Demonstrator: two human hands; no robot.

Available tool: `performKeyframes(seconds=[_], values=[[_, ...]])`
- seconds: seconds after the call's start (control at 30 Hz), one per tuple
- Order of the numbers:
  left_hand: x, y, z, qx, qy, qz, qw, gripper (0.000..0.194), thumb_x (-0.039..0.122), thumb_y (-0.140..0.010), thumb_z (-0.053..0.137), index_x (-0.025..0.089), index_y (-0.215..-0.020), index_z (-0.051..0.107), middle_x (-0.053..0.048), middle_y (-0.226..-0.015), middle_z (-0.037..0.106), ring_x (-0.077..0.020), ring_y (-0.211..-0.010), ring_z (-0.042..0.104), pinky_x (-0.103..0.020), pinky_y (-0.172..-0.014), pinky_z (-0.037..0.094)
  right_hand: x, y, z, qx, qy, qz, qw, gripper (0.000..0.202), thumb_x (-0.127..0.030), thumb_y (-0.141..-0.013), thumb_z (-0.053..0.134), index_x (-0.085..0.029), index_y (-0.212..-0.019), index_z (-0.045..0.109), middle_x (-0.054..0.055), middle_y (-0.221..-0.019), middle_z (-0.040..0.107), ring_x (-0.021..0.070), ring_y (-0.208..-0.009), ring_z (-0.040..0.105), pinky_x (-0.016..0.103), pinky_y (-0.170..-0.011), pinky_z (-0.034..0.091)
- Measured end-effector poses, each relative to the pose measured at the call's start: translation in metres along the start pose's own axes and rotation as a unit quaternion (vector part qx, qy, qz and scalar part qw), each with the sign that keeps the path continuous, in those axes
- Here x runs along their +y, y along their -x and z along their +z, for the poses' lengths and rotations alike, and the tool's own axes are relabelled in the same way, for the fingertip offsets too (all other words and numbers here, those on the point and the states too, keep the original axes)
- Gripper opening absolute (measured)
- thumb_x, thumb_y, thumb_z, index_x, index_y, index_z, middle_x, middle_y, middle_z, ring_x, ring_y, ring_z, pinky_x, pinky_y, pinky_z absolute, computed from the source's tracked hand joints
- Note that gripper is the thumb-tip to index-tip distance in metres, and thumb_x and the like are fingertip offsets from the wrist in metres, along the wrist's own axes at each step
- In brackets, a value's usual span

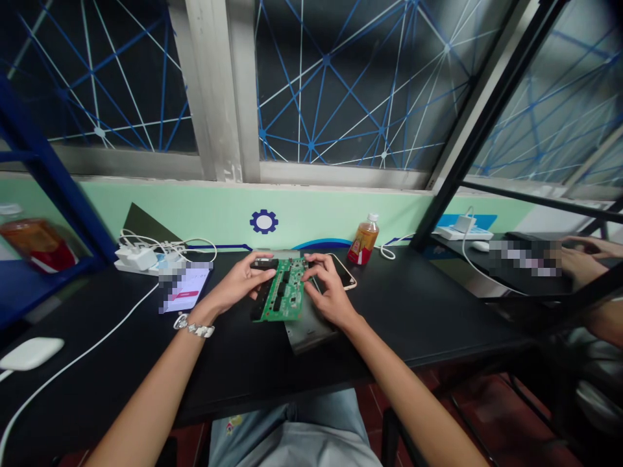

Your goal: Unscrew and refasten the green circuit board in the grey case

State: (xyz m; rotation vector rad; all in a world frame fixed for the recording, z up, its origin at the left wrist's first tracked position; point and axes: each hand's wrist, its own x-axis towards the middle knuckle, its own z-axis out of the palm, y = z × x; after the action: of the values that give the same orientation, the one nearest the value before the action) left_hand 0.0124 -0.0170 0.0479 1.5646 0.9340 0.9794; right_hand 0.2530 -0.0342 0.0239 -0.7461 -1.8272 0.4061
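Note:
A green circuit board [289, 292] with a black strip along its left side is held up over the desk, tilted toward me. My left hand [244, 279] grips its left edge, thumb on the face and fingers behind. At the upper right edge, my right hand [327, 285] pinches the board between thumb and fingers. Beneath the board lies a flat grey metal plate [311, 334], partly hidden by the board and my right hand. A phone with a light rim [348, 275] rests just behind my right hand.
A phone with a lit screen [187, 288] lies left, near a white power strip [131, 263] with cables. A drink bottle [364, 240] stands at the back. A white puck-like device [32, 354] sits far left. Beyond the black frame, another person's hands [591, 256] show at right.

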Motion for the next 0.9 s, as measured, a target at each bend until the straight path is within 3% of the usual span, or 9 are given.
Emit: performKeyframes(seconds=[0.13, 0.23, 0.3, 0.37, 0.47, 0.7, 0.9], values=[[-0.006, -0.001, -0.002, -0.019, 0.071, -0.029, 0.997, 0.073, 0.035, -0.081, 0.075, 0.029, -0.143, 0.037, 0.000, -0.081, 0.065, -0.0115, -0.062, 0.063, -0.018, -0.049, 0.052, -0.010, 0.002, 0.001, -0.020, 0.000, -0.012, 1.000, 0.011, -0.016, -0.088, 0.058, -0.024, -0.092, 0.064, 0.009, -0.144, 0.038, 0.0306, -0.146, 0.024, 0.057, -0.116, 0.024], [-0.010, -0.004, -0.003, -0.035, 0.089, -0.043, 0.995, 0.072, 0.034, -0.082, 0.074, 0.027, -0.143, 0.038, -0.004, -0.091, 0.067, -0.0150, -0.070, 0.067, -0.026, -0.056, 0.058, -0.010, 0.003, 0.001, 0.037, -0.013, 0.014, 0.999, 0.031, -0.021, -0.085, 0.062, -0.027, -0.116, 0.058, 0.011, -0.148, 0.033, 0.0308, -0.143, 0.027, 0.054, -0.111, 0.033], [-0.011, -0.005, -0.003, -0.036, 0.090, -0.038, 0.995, 0.072, 0.034, -0.081, 0.075, 0.026, -0.143, 0.039, -0.005, -0.094, 0.067, -0.0169, -0.075, 0.068, -0.027, -0.058, 0.059, -0.005, 0.004, 0.001, 0.069, -0.058, 0.053, 0.995, 0.048, -0.025, -0.083, 0.065, -0.026, -0.128, 0.048, 0.013, -0.133, 0.045, 0.0275, -0.126, 0.047, 0.044, -0.097, 0.048], [-0.012, -0.006, -0.003, -0.040, 0.092, -0.028, 0.995, 0.072, 0.034, -0.081, 0.074, 0.026, -0.143, 0.039, -0.007, -0.101, 0.067, -0.0191, -0.082, 0.070, -0.027, -0.060, 0.060, 0.002, 0.005, 0.001, 0.047, -0.136, 0.111, 0.983, 0.047, -0.031, -0.084, 0.066, -0.025, -0.125, 0.044, 0.007, -0.103, 0.056, 0.0193, -0.091, 0.059, 0.031, -0.073, 0.052], [-0.015, -0.006, 0.000, -0.054, 0.101, -0.022, 0.993, 0.072, 0.035, -0.082, 0.074, 0.028, -0.144, 0.038, -0.011, -0.112, 0.067, -0.0211, -0.089, 0.070, -0.028, -0.063, 0.060, 0.007, 0.008, 0.005, -0.024, -0.238, 0.177, 0.955, 0.037, -0.036, -0.086, 0.065, -0.024, -0.114, 0.043, -0.005, -0.074, 0.050, 0.0092, -0.055, 0.048, 0.021, -0.051, 0.041], [-0.025, -0.010, 0.015, -0.039, 0.114, 0.004, 0.993, 0.070, 0.037, -0.082, 0.073, 0.030, -0.144, 0.039, -0.012, -0.124, 0.065, -0.0208, -0.093, 0.069, -0.028, -0.070, 0.058, -0.013, 0.013, 0.021, -0.082, -0.249, 0.162, 0.951, 0.043, -0.035, -0.081, 0.073, -0.024, -0.114, 0.047, -0.005, -0.071, 0.057, 0.0091, -0.057, 0.054, 0.020, -0.054, 0.042], [-0.024, -0.010, 0.022, -0.040, 0.122, 0.014, 0.992, 0.071, 0.039, -0.083, 0.073, 0.029, -0.144, 0.039, -0.014, -0.129, 0.062, -0.0245, -0.101, 0.068, -0.031, -0.073, 0.058, -0.016, 0.012, 0.020, -0.077, -0.248, 0.166, 0.951, 0.039, -0.035, -0.081, 0.073, -0.024, -0.111, 0.050, -0.006, -0.069, 0.057, 0.0080, -0.053, 0.052, 0.018, -0.049, 0.041]])
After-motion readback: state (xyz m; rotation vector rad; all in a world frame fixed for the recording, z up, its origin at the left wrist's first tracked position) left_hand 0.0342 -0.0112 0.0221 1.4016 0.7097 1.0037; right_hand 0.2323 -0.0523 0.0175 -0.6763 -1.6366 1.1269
